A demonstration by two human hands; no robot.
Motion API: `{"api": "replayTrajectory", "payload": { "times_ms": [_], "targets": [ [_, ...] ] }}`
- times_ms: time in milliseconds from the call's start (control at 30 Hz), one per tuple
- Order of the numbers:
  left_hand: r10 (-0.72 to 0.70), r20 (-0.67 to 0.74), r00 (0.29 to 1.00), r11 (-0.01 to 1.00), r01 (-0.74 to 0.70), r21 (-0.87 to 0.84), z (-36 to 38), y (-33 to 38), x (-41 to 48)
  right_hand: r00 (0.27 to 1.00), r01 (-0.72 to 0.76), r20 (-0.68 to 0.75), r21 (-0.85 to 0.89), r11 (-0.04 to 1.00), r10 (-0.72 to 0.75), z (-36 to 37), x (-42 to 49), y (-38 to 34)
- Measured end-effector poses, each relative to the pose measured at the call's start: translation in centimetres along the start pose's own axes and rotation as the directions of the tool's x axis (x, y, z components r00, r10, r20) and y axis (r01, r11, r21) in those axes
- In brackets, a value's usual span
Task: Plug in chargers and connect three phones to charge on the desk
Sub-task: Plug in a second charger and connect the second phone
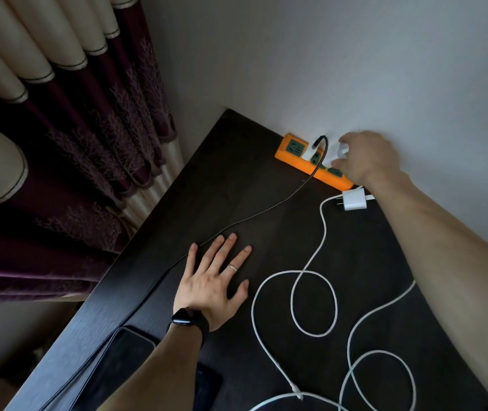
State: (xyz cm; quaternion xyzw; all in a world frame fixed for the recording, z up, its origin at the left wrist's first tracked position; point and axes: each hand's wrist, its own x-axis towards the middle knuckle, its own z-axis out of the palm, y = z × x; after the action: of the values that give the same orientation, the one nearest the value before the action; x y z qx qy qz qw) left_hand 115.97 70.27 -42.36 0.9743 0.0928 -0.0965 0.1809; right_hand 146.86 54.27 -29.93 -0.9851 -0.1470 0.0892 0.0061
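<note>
A dark table (236, 203) of wood grain with a low sheen carries a matt orange plastic power strip (288, 157). The black cable (266, 207) has a woven cloth sheath. The held charger (342, 149) and the loose charger (354, 200) are smooth white plastic. The curtain (73, 143) is patterned plum and cream cloth, and the wall (325, 69) is matt.

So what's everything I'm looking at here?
desk: one, dark, against wall
power strip: one, orange, on desk by wall
plugged charger: one, white, in strip
black braided cable: one, from it along desk's left side
loose charger: one, white, beside strip's near end
white cables: seemingly two, looped on desk
phone: one, black, near-left corner
curtain: one, maroon and cream, left
left hand: flat on desk, wearing watch
right hand: pinches held charger, white, over strip
</note>
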Motion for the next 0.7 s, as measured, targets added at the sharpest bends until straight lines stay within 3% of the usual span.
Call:
{"api": "replayTrajectory", "payload": {
  "times_ms": [700],
  "targets": [
    [-0.001, 0.024, 1.0, 1.0, 0.002, -0.01, -0.5, 0.1, 0.0, 0.995, 0.102, -0.004, 0.003, 0.995, -0.102, -0.4, 1.0, -2.1]
  ]
}}
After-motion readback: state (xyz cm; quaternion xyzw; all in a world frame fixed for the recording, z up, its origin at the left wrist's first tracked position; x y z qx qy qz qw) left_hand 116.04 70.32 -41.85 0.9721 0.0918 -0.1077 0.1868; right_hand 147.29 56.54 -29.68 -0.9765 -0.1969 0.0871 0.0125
